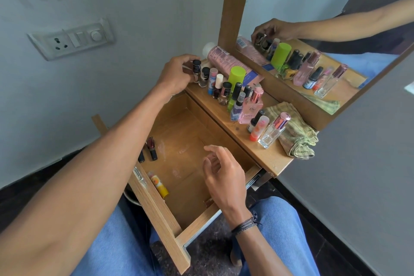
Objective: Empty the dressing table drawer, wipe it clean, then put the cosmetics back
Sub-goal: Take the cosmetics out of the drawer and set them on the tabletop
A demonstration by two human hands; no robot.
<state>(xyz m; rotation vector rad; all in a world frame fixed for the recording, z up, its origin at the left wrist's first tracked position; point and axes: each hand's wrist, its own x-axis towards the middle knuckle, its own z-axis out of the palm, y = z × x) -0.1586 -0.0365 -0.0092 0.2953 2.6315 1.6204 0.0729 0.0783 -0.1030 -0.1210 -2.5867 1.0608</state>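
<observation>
Drawer [186, 141] is pulled out beneath the worktop [264, 152] and is nearly emptied. Two dark lipsticks [151, 149] are seen at its left side, and a yellow-orange balm stick [159, 185] is laid along its front panel, w/ whitish smears on the base. Above the drawer's middle the right hand [226, 177] is held w/ fingers [216, 149] loosely spread and nothing gripped. Beyond the drawer's far-left corner a small black-capped bottle [196, 69] is pinched by the left hand [175, 74], fingers [187, 56] curled round it, at the end of the cosmetics row [237, 96] lined up behind the drawer. A green cloth [295, 134] is bunched to the drawer's far right, nr the mirror [313, 51].
</observation>
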